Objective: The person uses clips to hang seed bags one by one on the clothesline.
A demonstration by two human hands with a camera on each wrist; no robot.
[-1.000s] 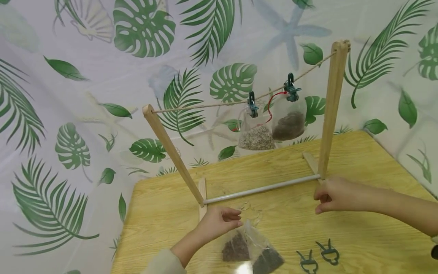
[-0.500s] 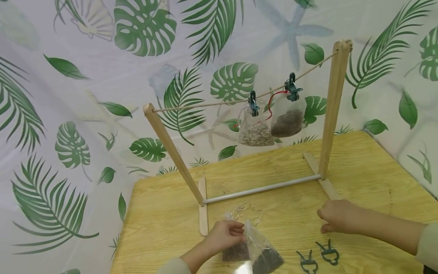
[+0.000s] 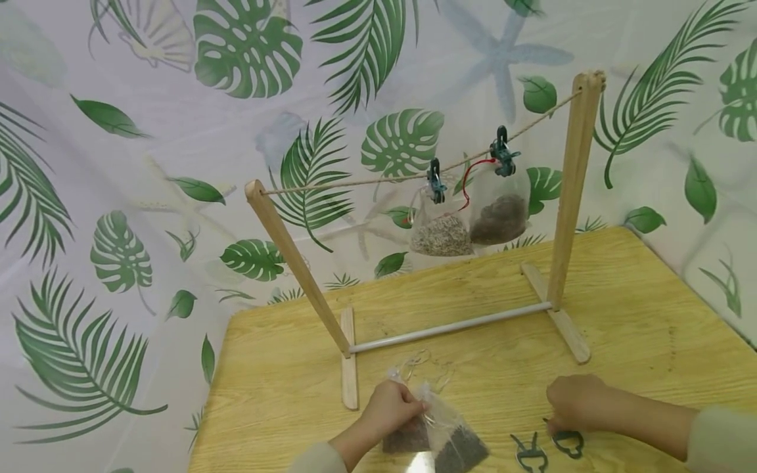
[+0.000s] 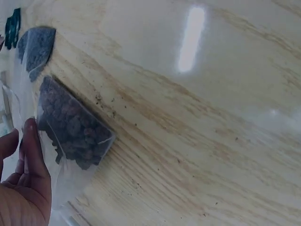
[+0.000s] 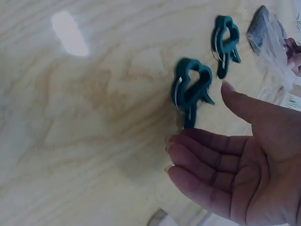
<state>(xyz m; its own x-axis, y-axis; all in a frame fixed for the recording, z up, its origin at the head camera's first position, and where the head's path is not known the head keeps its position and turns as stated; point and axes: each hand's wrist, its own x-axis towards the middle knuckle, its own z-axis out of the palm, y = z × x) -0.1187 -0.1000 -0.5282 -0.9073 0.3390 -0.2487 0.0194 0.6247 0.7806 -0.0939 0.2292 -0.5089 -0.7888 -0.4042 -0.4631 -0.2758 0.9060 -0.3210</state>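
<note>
My left hand point(image 3: 393, 407) pinches the upper part of a clear bag of dark reddish pieces point(image 4: 75, 127); thumb and fingers stand on either side of its plastic in the left wrist view. Beside it lies a second clear bag point(image 3: 461, 450), with dark grains at the bottom. My right hand point(image 5: 225, 165) is relaxed over the table, fingers loosely bent and thumb apart. Its fingertips reach the handle end of a green plastic spring clip point(image 5: 190, 87); whether they touch it I cannot tell. Another green clip point(image 5: 225, 44) lies just beyond.
A wooden stand with a left post point(image 3: 298, 269), right post point(image 3: 570, 190) and white bottom rod point(image 3: 449, 327) rises from the table point(image 3: 639, 315). From its rope point(image 3: 349, 184), clips hold a bag of pale grains point(image 3: 440, 236) and a bag of dark contents point(image 3: 499, 217).
My right hand has come down from beside the stand's right foot to the near clip. My left hand has moved slightly right and down, and its thumb and fingers have closed on the bag.
</note>
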